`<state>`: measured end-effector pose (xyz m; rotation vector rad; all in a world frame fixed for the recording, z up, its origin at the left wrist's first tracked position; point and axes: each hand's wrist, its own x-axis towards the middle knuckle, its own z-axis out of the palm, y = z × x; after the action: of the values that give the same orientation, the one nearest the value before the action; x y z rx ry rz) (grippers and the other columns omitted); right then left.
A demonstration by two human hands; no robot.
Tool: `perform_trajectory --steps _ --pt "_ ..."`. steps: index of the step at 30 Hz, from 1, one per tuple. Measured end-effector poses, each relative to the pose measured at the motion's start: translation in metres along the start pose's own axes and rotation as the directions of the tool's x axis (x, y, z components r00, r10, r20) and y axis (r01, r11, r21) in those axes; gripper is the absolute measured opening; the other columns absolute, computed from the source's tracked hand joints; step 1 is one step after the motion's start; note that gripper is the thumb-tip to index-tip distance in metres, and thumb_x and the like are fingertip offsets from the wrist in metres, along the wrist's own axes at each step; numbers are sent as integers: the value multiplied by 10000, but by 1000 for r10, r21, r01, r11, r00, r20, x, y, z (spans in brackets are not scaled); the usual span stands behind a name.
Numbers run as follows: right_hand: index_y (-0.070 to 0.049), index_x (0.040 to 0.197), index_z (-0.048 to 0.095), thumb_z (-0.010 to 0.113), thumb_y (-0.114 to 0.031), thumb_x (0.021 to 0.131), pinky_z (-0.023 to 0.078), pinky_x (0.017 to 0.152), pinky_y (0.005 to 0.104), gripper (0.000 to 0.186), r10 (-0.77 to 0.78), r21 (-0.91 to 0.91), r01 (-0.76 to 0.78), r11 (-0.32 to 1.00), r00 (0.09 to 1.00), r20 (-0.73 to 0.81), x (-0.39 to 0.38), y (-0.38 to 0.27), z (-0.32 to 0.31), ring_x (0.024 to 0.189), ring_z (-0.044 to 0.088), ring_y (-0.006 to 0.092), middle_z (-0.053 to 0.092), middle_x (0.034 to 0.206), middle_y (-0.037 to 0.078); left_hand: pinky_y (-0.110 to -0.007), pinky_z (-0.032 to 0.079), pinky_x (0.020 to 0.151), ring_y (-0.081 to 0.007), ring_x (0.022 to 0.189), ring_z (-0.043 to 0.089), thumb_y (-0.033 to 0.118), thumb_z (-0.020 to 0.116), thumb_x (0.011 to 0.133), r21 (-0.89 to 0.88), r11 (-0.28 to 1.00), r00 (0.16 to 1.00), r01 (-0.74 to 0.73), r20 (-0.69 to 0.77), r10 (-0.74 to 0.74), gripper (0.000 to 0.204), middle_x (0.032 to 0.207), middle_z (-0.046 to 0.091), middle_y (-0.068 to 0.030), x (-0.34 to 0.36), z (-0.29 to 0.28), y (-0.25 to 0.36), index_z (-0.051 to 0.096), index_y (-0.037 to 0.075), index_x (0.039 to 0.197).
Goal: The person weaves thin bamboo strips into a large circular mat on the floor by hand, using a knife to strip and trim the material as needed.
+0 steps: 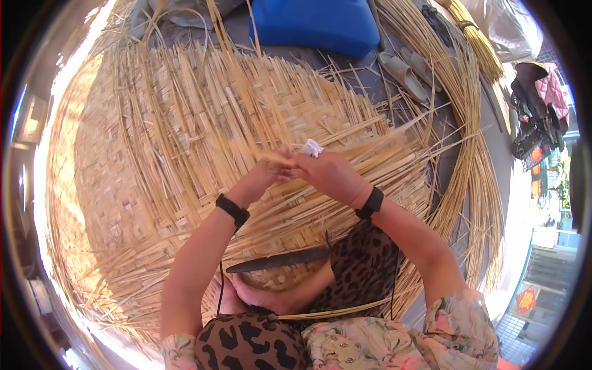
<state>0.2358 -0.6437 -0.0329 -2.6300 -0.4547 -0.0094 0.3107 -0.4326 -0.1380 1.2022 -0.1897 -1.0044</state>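
We see both hands meeting over the big woven bamboo mat (pixel 185 142), our landmark here. Left hand (pixel 262 176) and right hand (pixel 327 172) sit close together just above the mat's near-centre, fingers of both pinched shut on a thin bamboo strip (pixel 259 154) that runs up and away to the left across the weave; it is blurred, so we can't tell which mat row it crosses. We judge two-hand pinching keeps the springy strip flat and aimed. A finger of the right hand wears a white wrap (pixel 311 148), probably guarding against sharp edges. Both wrists carry black bands (pixel 233 209). A dark long knife (pixel 277 260) lies on the mat's near edge, just in front of the bare feet (pixel 259 299), blade flat and within reach, touched by neither hand. Loose strips fan off the mat's right side, and long coiled bundles of strips (pixel 468 142) curve around beyond that edge, likely stock kept nearby. Beyond the mat's far edge sit a blue cushion (pixel 314 24) and a pair of pale sandals (pixel 407 71) on the grey floor. Another single strip (pixel 333 311) lies across the lap, nearer than the mat.
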Motion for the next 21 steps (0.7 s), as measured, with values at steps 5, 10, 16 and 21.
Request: perform_trajectory --steps 5,10,16,21 --pt "-157 1156 754 740 -209 977 580 843 521 187 63 -344 -46 938 997 40 8 85 7 912 741 383 749 926 147 -430 570 874 -283 1057 667 397 742 1059 732 669 867 131 -412 280 549 1123 690 -83 -61 -44 20 580 121 1506" --pt "-149 1126 737 729 -214 957 515 927 585 181 110 -226 -61 972 971 210 22 109 15 1078 718 400 766 963 128 -528 570 894 -378 1137 624 418 817 937 968 -126 935 215 -167 313 807 1176 671 -137 -121 -29 -2 504 233 1658" --pt "-168 1095 738 705 -210 968 509 870 562 138 80 -333 -50 942 994 76 26 71 18 1030 730 405 749 914 138 -517 572 937 -394 1050 689 437 771 1018 975 117 950 191 -214 229 744 1211 665 -178 -145 -23 -1 497 187 1662" --pt "-143 1048 742 682 -180 956 556 810 534 117 -27 -143 40 989 996 87 -15 -18 46 997 746 374 741 864 152 -466 570 988 -364 1074 705 333 766 1043 831 557 985 23 -113 128 609 1215 707 -202 -241 41 -16 584 103 1576"
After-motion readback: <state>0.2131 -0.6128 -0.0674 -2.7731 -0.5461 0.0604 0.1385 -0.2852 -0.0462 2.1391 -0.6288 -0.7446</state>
